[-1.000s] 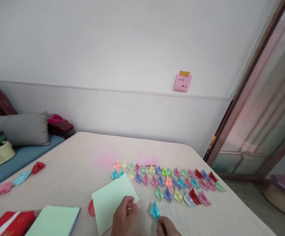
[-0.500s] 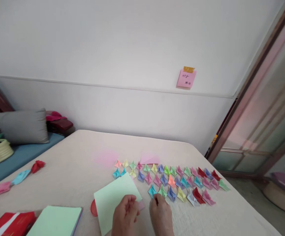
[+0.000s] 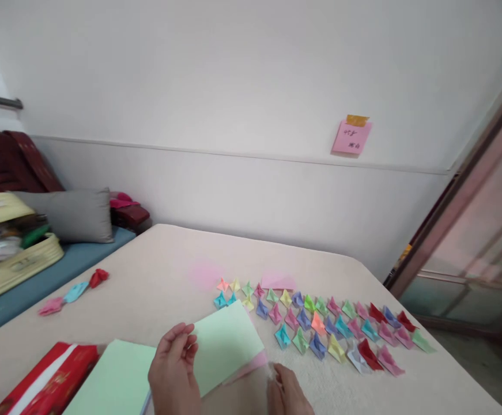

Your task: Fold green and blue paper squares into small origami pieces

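A pale green paper sheet [image 3: 227, 346] lies on the table in front of me, over a pink sheet [image 3: 251, 367] that shows along its lower right edge. My left hand [image 3: 175, 366] is over the green sheet's left edge, its fingers loosely bent and apart, with nothing seen in them. To the right of the sheets, my right hand [image 3: 289, 392] has its fingers drawn together; blur hides whether they hold anything. Beyond it stand rows of small folded paper boats in many colours, among them a green boat [image 3: 301, 342] and a yellow boat [image 3: 336, 349].
At lower left are a stack of green paper [image 3: 114, 374] and a red tissue pack [image 3: 49, 377]. Three crumpled pieces, including a blue one [image 3: 76, 292], line the table's left side. A pink note [image 3: 352, 137] is taped to the wall. A basket [image 3: 21, 265] stands at left.
My view has turned left, so the scene has shifted right. My left hand has moved left to the green sheet's edge. My right hand has drawn back from the boats towards me.
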Demonstrator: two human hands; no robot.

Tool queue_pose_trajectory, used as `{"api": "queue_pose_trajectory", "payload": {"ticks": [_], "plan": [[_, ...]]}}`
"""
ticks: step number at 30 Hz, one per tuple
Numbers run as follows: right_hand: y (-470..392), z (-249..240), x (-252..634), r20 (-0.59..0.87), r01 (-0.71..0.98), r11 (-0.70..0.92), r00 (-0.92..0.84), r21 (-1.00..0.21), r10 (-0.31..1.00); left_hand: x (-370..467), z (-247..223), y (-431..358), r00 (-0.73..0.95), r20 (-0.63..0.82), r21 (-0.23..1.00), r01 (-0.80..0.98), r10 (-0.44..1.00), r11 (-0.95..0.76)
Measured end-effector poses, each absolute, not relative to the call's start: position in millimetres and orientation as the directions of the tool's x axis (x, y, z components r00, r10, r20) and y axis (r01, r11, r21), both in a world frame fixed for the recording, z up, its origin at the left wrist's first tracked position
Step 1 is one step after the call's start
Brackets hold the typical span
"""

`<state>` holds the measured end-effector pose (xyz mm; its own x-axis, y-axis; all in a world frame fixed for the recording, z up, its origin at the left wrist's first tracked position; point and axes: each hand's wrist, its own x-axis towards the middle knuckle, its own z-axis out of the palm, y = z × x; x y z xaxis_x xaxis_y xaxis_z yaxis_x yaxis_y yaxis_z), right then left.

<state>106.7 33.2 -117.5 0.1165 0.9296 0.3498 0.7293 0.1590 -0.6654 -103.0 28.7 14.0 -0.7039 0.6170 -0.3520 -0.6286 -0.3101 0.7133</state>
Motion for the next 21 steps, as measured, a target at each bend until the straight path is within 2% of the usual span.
{"api": "queue_pose_trajectory", "payload": {"ticks": [3,9,13,17,21], "plan": [[51.3,-98.5,93.5,0.34,0.773,0.305,-0.123,-0.556,0.932,-103.0,16.1,27.2,-0.71,-0.356,0.69,-0.638,0.608,-0.342],[92.6,-73.2,61.7,0.232,0.822,0.161,-0.036,-0.546,0.972,-107.8,19.6,27.8,-0.691,-0.371,0.661,-0.666,0.621,-0.346],[92.3,-72.2,48.2,0.174,0.794,0.073,0.042,-0.604,0.984,-116.2,23.2,26.0,-0.712,-0.357,0.644,-0.657,0.605,-0.392],[84.4,-72.5,39.8,0.09,0.69,-0.015,0.116,-0.724,0.989,-112.2,29.0,24.4,-0.706,-0.376,0.645,-0.665,0.6,-0.377],[81.0,-69.0,36.0,0.061,0.601,0.0,0.081,-0.799,0.995,-100.8,34.4,24.1,-0.692,-0.281,0.726,-0.607,0.665,-0.324]]}}
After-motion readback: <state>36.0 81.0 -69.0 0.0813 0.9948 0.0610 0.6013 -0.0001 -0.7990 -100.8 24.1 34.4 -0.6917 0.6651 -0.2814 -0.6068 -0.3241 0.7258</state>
